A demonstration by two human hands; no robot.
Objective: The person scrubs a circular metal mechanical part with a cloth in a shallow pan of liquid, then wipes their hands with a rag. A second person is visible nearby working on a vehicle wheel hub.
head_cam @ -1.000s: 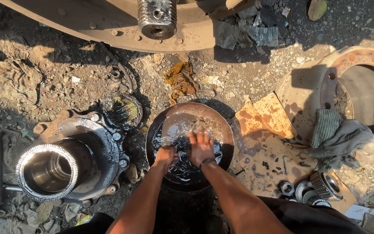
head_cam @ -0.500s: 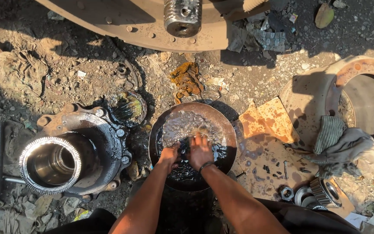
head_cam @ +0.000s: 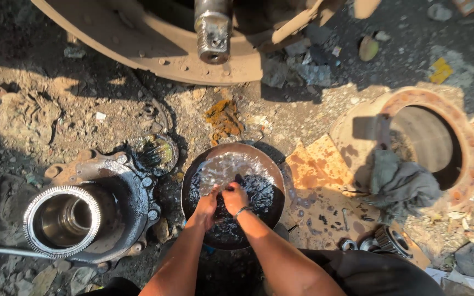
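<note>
Since the earlier frame the hands have drawn closer together over the round metal basin (head_cam: 233,195) of dark liquid on the dirt ground; left hand (head_cam: 206,204) and right hand (head_cam: 235,197), arms extended, fingers curled, grip a small submerged part, too obscured to identify.

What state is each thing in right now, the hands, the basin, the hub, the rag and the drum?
Left hand: in the basin, fingers closed on something dark, too small to tell.
Right hand: in the basin, touching the left hand.
Basin: upright, holding dark rippling liquid.
Wheel hub: lying on the dirt, bore facing up.
Grey rag: crumpled, draped over the drum's rim.
Brake drum: on the ground, open side up.
</note>
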